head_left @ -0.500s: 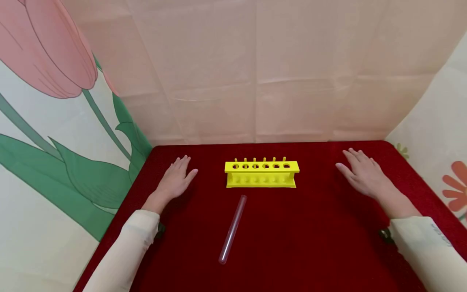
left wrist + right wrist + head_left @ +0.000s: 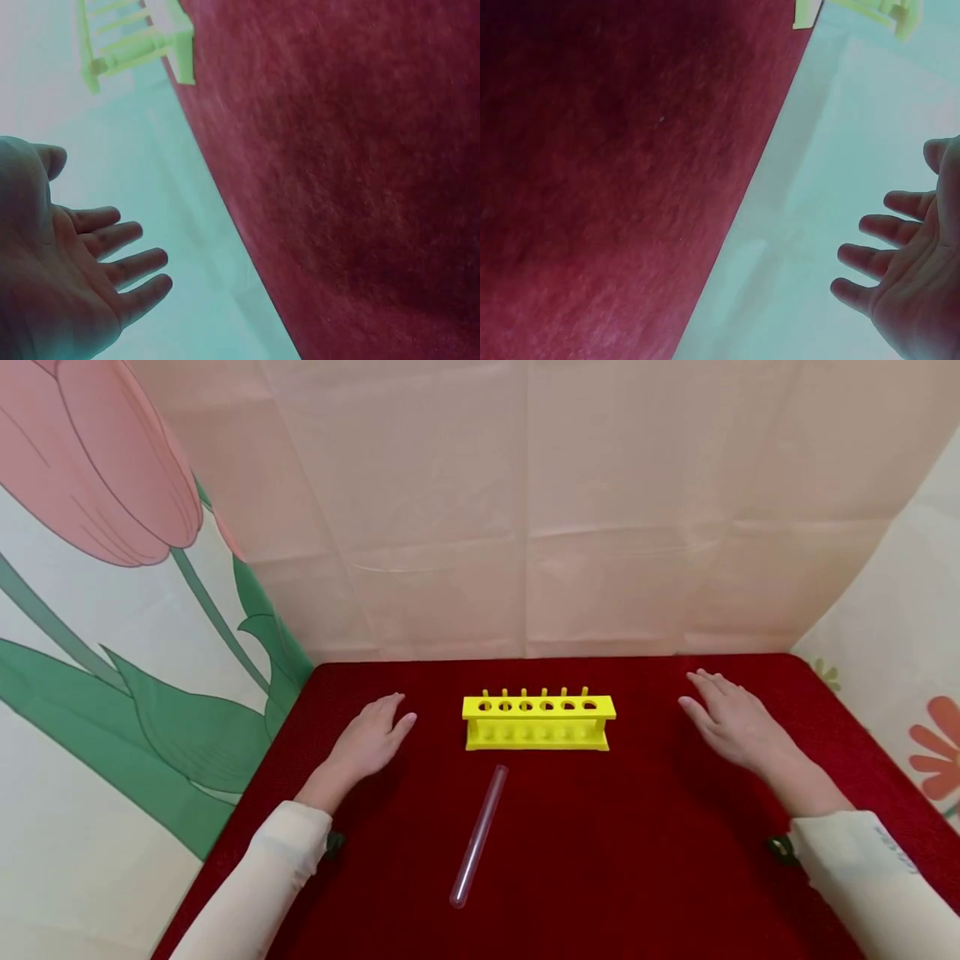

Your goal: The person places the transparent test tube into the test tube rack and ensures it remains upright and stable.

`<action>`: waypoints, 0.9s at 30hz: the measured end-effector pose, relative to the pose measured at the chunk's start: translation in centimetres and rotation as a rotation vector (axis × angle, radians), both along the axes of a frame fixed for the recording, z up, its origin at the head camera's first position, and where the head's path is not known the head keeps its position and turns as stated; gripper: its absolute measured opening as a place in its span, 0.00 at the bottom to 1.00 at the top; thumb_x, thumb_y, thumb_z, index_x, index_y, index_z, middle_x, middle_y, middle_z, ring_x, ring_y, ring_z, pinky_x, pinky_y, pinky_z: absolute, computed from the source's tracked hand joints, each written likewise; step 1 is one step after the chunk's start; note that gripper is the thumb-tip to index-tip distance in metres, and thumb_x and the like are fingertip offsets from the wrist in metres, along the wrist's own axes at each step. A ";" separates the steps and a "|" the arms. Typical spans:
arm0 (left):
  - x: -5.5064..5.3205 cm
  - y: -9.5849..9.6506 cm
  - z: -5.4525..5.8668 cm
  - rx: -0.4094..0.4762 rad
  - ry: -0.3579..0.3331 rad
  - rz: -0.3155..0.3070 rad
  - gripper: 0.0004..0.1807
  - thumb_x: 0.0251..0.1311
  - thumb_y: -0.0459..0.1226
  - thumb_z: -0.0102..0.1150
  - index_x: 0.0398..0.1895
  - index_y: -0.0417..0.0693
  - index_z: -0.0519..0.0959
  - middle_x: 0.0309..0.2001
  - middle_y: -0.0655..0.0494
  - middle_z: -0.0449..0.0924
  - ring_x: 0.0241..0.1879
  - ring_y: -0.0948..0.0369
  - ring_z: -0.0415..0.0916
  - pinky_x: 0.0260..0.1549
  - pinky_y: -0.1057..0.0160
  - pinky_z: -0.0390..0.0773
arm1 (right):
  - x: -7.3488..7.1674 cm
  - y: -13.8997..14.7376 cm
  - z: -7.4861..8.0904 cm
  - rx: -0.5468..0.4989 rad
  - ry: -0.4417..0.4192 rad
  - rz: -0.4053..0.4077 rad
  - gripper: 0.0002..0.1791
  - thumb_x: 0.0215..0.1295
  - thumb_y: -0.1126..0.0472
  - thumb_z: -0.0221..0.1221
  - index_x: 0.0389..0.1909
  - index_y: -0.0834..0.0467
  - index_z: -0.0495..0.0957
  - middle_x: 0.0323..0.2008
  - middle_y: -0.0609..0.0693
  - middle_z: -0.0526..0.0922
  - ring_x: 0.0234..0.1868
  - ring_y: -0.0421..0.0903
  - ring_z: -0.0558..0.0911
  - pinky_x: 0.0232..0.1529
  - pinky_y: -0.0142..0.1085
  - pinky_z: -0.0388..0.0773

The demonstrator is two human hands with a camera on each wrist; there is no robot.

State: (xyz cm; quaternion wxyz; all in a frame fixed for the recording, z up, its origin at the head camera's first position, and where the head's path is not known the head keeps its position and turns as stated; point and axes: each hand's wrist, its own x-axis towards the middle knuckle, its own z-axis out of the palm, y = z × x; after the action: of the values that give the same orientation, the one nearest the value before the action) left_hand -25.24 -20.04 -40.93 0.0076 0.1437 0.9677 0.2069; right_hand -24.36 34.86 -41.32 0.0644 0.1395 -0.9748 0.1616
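Left hand and right hand have loose, empty fingers, so the step looks pre-grasp, and the next move likely calls for pinching the clear tube, lower centre of the frame

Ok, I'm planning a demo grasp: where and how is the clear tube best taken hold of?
I'd pinch the clear tube around its middle, coming from above and squeezing across its long sides: it lies flat on the red tabletop, slim and straight, with nothing against either side. The left hand is nearer, so probably suits better.
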 end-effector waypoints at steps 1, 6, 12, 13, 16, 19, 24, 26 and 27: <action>0.2 0.1 0.0 0.002 -0.005 0.000 0.37 0.79 0.55 0.36 0.78 0.38 0.56 0.76 0.40 0.59 0.76 0.43 0.55 0.72 0.43 0.57 | 0.0 -0.2 0.0 -0.004 0.000 0.006 0.34 0.81 0.50 0.44 0.73 0.73 0.56 0.71 0.77 0.58 0.71 0.76 0.57 0.67 0.69 0.54; 0.8 0.8 0.1 0.002 -0.020 0.002 0.36 0.78 0.55 0.38 0.77 0.38 0.58 0.75 0.40 0.61 0.75 0.44 0.57 0.71 0.43 0.60 | 0.2 -1.1 0.3 -0.014 0.003 0.019 0.33 0.81 0.51 0.44 0.73 0.72 0.57 0.71 0.76 0.58 0.71 0.76 0.57 0.67 0.69 0.54; 1.2 1.5 0.0 -0.016 -0.030 0.005 0.36 0.78 0.55 0.39 0.77 0.40 0.59 0.74 0.42 0.62 0.74 0.45 0.59 0.71 0.43 0.61 | 0.2 -2.0 0.4 -0.019 -0.009 0.017 0.33 0.81 0.51 0.45 0.73 0.71 0.57 0.72 0.75 0.59 0.71 0.75 0.57 0.68 0.69 0.53; 1.2 1.6 0.0 -0.020 -0.032 0.006 0.36 0.78 0.55 0.39 0.77 0.40 0.59 0.74 0.42 0.63 0.74 0.45 0.59 0.71 0.44 0.61 | 0.1 -2.2 0.4 -0.018 -0.010 0.017 0.33 0.81 0.51 0.45 0.74 0.71 0.57 0.72 0.75 0.59 0.71 0.75 0.58 0.68 0.69 0.53; 1.4 1.8 -0.1 -0.028 -0.038 0.005 0.35 0.78 0.55 0.39 0.77 0.41 0.59 0.74 0.42 0.63 0.74 0.45 0.59 0.71 0.44 0.61 | 0.1 -2.7 0.4 -0.014 -0.012 0.017 0.33 0.81 0.51 0.45 0.74 0.71 0.57 0.71 0.75 0.59 0.71 0.74 0.58 0.68 0.69 0.53; 1.5 2.0 -0.1 -0.033 -0.040 0.001 0.35 0.78 0.55 0.40 0.77 0.41 0.60 0.74 0.42 0.64 0.73 0.45 0.60 0.71 0.44 0.62 | 0.0 -3.1 0.5 -0.016 -0.027 0.015 0.33 0.81 0.51 0.45 0.74 0.70 0.56 0.72 0.75 0.59 0.72 0.73 0.58 0.68 0.69 0.53; 1.8 2.6 0.0 -0.048 -0.052 -0.002 0.35 0.77 0.54 0.42 0.77 0.42 0.61 0.74 0.43 0.65 0.73 0.45 0.61 0.70 0.44 0.63 | -0.2 -3.8 0.5 -0.020 -0.032 0.020 0.33 0.80 0.51 0.46 0.74 0.70 0.57 0.72 0.74 0.59 0.72 0.73 0.58 0.69 0.69 0.53; 1.9 2.8 0.0 -0.055 -0.058 -0.003 0.34 0.77 0.54 0.43 0.77 0.42 0.61 0.73 0.43 0.65 0.73 0.46 0.62 0.70 0.44 0.63 | -0.3 -4.0 0.5 -0.019 -0.023 0.025 0.33 0.80 0.51 0.46 0.74 0.70 0.57 0.71 0.74 0.60 0.72 0.73 0.58 0.68 0.69 0.53; 2.0 3.0 0.0 -0.059 -0.061 -0.002 0.34 0.77 0.54 0.43 0.76 0.42 0.61 0.73 0.43 0.65 0.73 0.46 0.62 0.70 0.44 0.63 | -0.3 -4.1 0.5 -0.021 -0.023 0.027 0.32 0.80 0.51 0.46 0.74 0.70 0.57 0.71 0.74 0.60 0.72 0.73 0.58 0.69 0.69 0.53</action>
State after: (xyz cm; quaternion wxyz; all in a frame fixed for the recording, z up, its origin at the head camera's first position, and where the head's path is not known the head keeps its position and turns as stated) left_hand -23.24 -17.08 -40.91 0.0416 0.1380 0.9726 0.1826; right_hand -24.65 30.75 -40.85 0.0526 0.1500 -0.9718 0.1740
